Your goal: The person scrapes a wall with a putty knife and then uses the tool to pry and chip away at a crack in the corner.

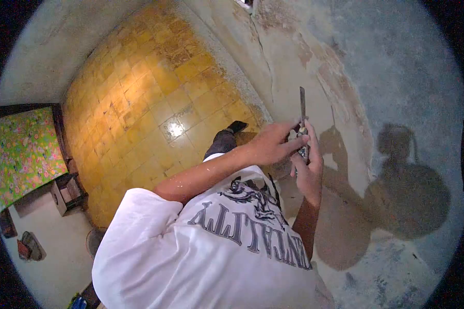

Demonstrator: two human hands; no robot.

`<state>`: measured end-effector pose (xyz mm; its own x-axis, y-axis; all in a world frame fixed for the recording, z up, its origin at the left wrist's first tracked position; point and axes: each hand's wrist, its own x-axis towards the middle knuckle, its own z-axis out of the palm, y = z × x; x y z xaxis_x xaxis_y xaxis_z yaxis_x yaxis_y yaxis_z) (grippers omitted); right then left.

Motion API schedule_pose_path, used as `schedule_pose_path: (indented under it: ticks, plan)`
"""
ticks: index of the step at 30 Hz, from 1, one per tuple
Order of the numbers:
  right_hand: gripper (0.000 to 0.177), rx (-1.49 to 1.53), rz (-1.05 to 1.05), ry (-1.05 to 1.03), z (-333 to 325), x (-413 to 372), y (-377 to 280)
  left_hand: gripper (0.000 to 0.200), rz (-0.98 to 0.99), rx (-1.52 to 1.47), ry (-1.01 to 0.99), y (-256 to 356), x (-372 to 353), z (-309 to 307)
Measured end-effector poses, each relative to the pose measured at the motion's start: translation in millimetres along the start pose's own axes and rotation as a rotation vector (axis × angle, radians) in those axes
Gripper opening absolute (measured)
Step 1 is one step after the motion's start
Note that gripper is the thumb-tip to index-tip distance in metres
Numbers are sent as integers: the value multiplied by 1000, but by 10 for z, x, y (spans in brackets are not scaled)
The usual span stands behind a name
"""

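Note:
A narrow tool with a dark, flat blade points away from me, close to the wall. Its short handle, or something patterned around it, lies between my two hands. My left hand reaches in from the left, its thumb and fingers closed on the handle area. From the right side, my right hand has its fingers wrapped round the same part. My fingers partly cover the handle, and its details are too small to tell.
A cracked, stained wall rises right beside my hands and carries my shadow. Yellow floor tiles lie beyond my left arm, with my dark footwear below. At far left stands a table with a flowered green cover.

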<state>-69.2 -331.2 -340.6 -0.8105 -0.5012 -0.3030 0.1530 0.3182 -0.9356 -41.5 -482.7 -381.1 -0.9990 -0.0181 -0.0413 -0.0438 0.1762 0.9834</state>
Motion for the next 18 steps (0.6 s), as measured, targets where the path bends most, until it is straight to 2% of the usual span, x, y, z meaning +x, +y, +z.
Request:
schedule_pose_path:
  ticks: [3, 8, 9, 10, 12, 14, 16, 18]
  plan:
    - [72, -7, 9, -11, -115, 31, 100, 32, -59, -8, -8, 16, 43, 38]
    - [71, 31, -69, -64, 107, 146, 219, 33, -113, 62, -4, -41, -98, -251]
    - [70, 17, -63, -85, 21, 156, 158, 33, -110, 58, 22, -57, -139, -305]
    - [70, 3, -58, -106, -93, 157, 190, 33, -106, 52, 66, 5, -52, -79]
    - [69, -5, 27, -142, 37, 195, 44, 32, -111, 50, 97, -104, -95, -207]
    - [68, -31, 13, -189, 56, 312, 140, 32, -125, 60, 125, -224, -89, -256]
    - [68, -38, 4, -226, 299, 421, 76, 32, -150, 43, 145, -205, -185, -532]
    - [68, -25, -3, -254, 542, 505, -257, 34, -141, 0, 206, -66, -271, -833]
